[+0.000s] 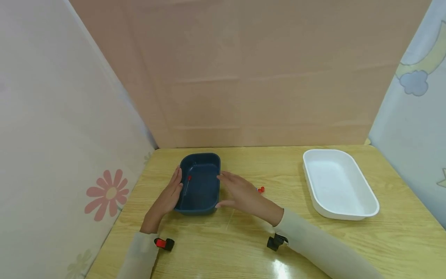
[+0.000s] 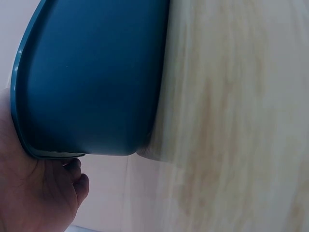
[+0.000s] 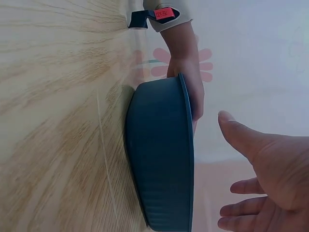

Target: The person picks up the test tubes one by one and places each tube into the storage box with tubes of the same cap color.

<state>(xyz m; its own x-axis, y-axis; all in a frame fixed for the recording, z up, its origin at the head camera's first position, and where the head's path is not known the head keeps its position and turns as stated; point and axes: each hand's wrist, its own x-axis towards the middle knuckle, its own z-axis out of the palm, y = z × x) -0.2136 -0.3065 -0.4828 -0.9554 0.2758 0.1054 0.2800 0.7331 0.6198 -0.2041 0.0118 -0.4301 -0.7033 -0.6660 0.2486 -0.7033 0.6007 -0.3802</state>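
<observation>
A dark blue rectangular tub (image 1: 200, 211) stands on the left part of the wooden table in the head view. Inside it lies a thin stick with a red end (image 1: 189, 178). My left hand (image 1: 169, 195) rests along the tub's left side, fingers extended at the rim. In the left wrist view, the left hand (image 2: 36, 198) is right at the tub's lip. On the other side, my right hand (image 1: 244, 193) has its fingers and thumb spread. The right wrist view shows a gap between that hand (image 3: 275, 183) and the tub's rim (image 3: 189, 145).
Small red and blue pieces (image 1: 261, 190) lie on the table just beyond my right wrist, partly hidden by it. A white rectangular tub (image 1: 348, 215) stands at the right. Patterned cloth walls (image 1: 62, 135) flank the table, with a brown sheet (image 1: 261, 97) behind.
</observation>
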